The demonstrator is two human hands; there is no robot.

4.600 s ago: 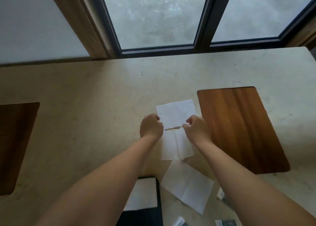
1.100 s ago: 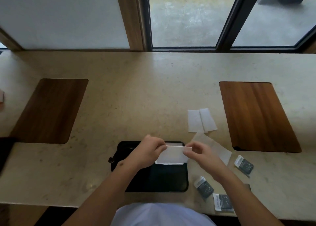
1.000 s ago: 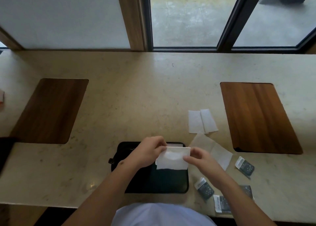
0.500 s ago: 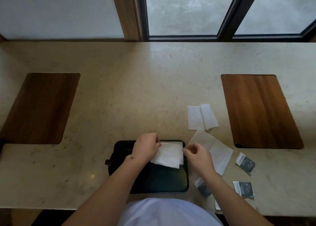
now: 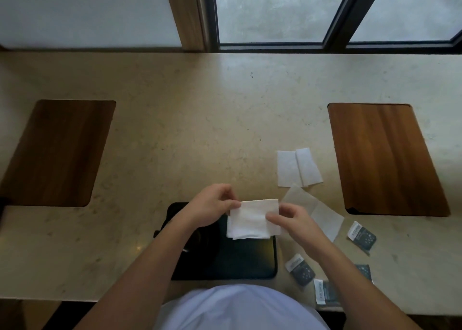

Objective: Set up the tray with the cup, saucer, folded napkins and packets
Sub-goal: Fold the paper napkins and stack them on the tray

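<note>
Two hands fold a napkin over the black tray

Left hand and right hand each pinch a side edge; the thin paper looks light, limp and tear-prone, best held at corners

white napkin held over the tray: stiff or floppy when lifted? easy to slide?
Probably floppy: the napkin is thin folded paper, and both the left hand and right hand pinch its edges over the black tray. Likely very light. Its layers may shift or unfold if pushed.
</note>
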